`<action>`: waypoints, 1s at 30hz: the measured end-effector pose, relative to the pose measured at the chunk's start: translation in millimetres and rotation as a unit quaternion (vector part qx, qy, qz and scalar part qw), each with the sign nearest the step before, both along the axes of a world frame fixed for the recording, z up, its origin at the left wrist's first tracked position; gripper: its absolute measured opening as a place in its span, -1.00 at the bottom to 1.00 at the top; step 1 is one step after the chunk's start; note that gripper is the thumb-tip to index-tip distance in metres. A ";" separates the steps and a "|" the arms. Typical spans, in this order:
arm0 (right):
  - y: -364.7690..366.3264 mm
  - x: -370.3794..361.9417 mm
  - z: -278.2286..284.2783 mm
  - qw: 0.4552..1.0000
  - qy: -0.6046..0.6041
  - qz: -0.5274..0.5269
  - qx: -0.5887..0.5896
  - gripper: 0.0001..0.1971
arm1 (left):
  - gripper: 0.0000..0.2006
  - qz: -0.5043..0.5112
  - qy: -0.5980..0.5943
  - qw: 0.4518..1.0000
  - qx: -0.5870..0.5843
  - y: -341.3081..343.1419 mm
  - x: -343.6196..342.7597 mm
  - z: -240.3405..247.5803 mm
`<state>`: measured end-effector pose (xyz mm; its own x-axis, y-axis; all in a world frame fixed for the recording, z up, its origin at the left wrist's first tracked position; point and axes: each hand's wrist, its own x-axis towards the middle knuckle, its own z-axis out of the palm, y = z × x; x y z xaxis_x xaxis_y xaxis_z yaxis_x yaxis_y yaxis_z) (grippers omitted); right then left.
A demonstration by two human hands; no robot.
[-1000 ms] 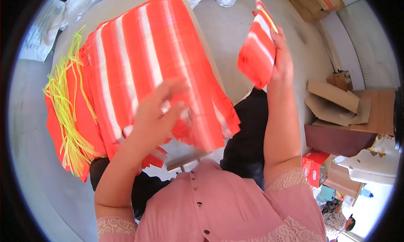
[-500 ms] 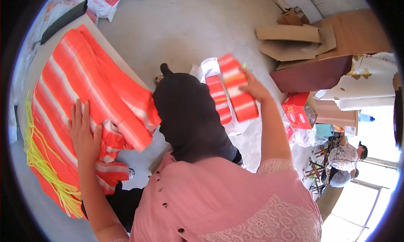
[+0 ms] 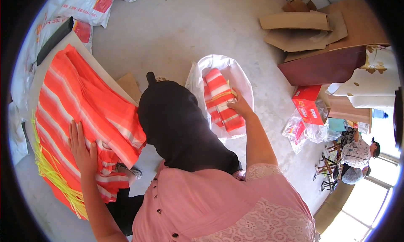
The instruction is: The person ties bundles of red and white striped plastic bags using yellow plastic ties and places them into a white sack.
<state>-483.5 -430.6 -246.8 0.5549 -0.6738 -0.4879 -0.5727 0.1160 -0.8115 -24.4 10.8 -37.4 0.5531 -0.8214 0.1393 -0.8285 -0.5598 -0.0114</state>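
Observation:
Spread across a board at my left is orange-red and white striped cloth (image 3: 67, 99), partly folded and bunched near my leg. My left hand (image 3: 84, 151) lies flat on it, fingers stretched out. Thin yellow strips (image 3: 59, 179) hang along the cloth's outer edge. At the right, my right hand (image 3: 240, 104) grips the side of a folded striped cloth bundle (image 3: 219, 82) with a yellow strip around it. This bundle is inside an open white sack (image 3: 250, 84), over another striped bundle (image 3: 211, 107). My right fingertips are partly hidden.
My black-clothed leg (image 3: 176, 120) rises between the board (image 3: 111, 80) and the sack. Full white sacks (image 3: 78, 6) lie at the far left. Flattened cardboard (image 3: 294, 21), a red box (image 3: 309, 103) and plastic bags (image 3: 317, 132) sit at the right. Another person (image 3: 355, 153) is beyond.
My right hand has lowered the striped bundle into the white sack, onto the other bundle. The left hand stays flat on the cloth. The view has shifted slightly.

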 end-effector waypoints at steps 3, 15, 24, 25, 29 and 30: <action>-7.5 -36.5 -97.9 0.983 0.153 -0.094 -0.041 -0.28 | -0.31 -0.001 0.017 1.000 -0.014 -8.7 -2.9 1.2; -13.5 -35.6 -145.1 0.958 0.256 -0.051 -0.122 -0.52 | -0.34 -0.010 -0.005 1.000 -0.006 -2.5 0.1 -1.2; -5.8 -16.8 -119.7 0.942 0.312 -0.049 -0.112 -0.52 | -0.32 -0.013 -0.012 1.000 -0.009 -4.7 1.7 -1.7; -4.2 -16.0 -116.8 0.943 0.304 -0.055 -0.121 -0.53 | -0.32 -0.014 -0.011 1.000 -0.006 -2.4 1.9 -3.0; 20.0 -0.4 -100.0 0.908 0.335 -0.085 -0.236 -0.53 | -0.32 -0.001 -0.013 1.000 -0.009 -1.3 1.6 -5.1; 27.1 2.6 -101.8 0.923 0.309 -0.015 -0.230 -0.51 | -0.32 -0.003 -0.011 1.000 -0.010 -3.3 1.5 -5.1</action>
